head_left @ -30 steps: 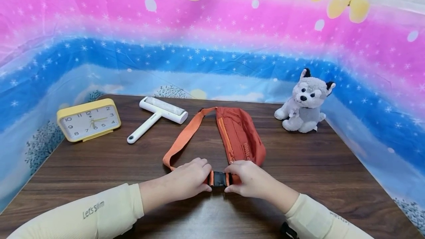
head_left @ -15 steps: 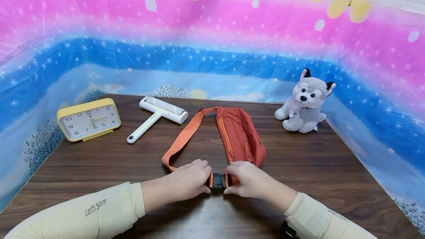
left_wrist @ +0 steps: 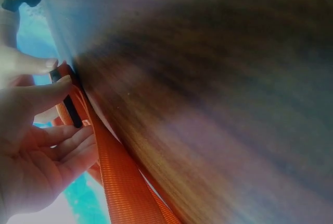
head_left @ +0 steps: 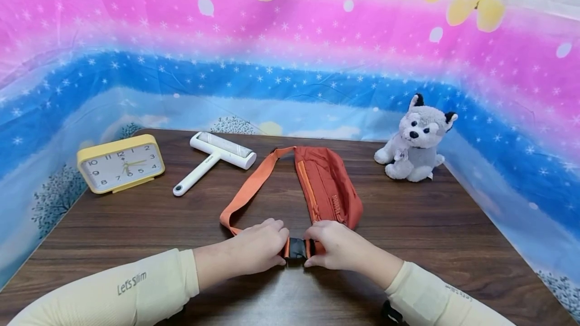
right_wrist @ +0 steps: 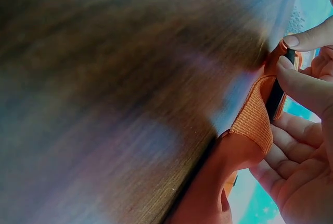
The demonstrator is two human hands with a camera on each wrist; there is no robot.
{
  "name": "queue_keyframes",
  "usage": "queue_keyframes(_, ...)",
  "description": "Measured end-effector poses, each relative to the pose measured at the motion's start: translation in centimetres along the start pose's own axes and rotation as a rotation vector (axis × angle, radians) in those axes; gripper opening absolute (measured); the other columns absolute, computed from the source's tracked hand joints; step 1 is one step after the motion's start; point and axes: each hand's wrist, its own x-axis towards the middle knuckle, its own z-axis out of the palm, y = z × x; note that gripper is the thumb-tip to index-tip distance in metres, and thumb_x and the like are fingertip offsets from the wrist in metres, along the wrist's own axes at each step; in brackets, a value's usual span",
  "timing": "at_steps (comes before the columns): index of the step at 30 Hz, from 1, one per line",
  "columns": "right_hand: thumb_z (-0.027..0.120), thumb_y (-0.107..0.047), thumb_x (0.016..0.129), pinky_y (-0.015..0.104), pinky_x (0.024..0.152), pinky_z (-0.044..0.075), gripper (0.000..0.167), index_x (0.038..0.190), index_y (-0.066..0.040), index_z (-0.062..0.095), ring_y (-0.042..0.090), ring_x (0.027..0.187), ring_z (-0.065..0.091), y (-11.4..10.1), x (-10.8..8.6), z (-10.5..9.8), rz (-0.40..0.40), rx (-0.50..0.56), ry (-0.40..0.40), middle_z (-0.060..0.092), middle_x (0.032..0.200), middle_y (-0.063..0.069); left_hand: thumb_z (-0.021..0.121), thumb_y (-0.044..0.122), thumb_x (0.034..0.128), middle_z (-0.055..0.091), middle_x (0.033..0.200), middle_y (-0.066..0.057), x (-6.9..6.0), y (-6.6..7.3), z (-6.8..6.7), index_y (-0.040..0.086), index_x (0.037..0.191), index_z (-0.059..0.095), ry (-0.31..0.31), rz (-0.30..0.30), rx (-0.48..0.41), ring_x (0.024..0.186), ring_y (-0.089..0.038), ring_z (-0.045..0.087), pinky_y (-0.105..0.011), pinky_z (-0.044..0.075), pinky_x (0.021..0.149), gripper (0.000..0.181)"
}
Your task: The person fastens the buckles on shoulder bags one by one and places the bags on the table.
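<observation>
An orange-red waist bag (head_left: 328,185) lies on the table, its orange strap (head_left: 248,190) looped round to the left. At the near end the strap's black buckle (head_left: 297,248) is fastened, the two halves joined. My left hand (head_left: 260,246) pinches the buckle's left end between thumb and fingers. The right hand (head_left: 342,245) pinches its right end, beside the bag's lower corner. In the left wrist view, the thumb and fingers lie on either side of the black buckle (left_wrist: 72,110) and the webbing. The right wrist view shows the same pinch on the buckle (right_wrist: 276,99).
A yellow alarm clock (head_left: 121,164) stands at the left of the wooden table (head_left: 408,220). Next to it lies a white lint roller (head_left: 215,160). A grey and white plush dog (head_left: 417,140) sits at the back right. A patterned cloth (head_left: 290,74) hangs behind the table.
Both hands and the buckle have shifted very slightly to the left. The grip on the buckle stays the same, and the bag has not moved.
</observation>
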Motion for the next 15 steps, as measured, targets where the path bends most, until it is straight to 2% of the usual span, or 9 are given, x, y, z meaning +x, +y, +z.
queue_keyframes(4, 0.081, -0.030, 0.074, 0.024, 0.070, 0.045, 0.035, 0.096, -0.007, 0.066, 0.009, 0.077, 0.055, -0.06, 0.08, 0.08, -0.012, -0.012, -0.005, 0.061, 0.087, -0.001, 0.078, 0.032, 0.0767, 0.047, 0.081, 0.000, -0.04, 0.02, -0.03, 0.007, 0.090, 0.059, 0.002, 0.013, 0.007, 0.075, -0.016, 0.047, -0.029, 0.046, 0.064, 0.034)
queue_keyframes(15, 0.081, -0.034, 0.072, 0.022, 0.067, 0.044, 0.036, 0.094, -0.009, 0.067, 0.007, 0.074, 0.052, -0.25, 0.12, 0.29, -0.039, -0.047, 0.003, 0.057, 0.084, -0.003, 0.078, 0.034, 0.0769, 0.046, 0.081, 0.001, -0.02, 0.03, -0.12, 0.008, 0.091, 0.059, -0.057, 0.014, -0.011, 0.075, -0.016, 0.047, -0.030, 0.046, 0.064, 0.035)
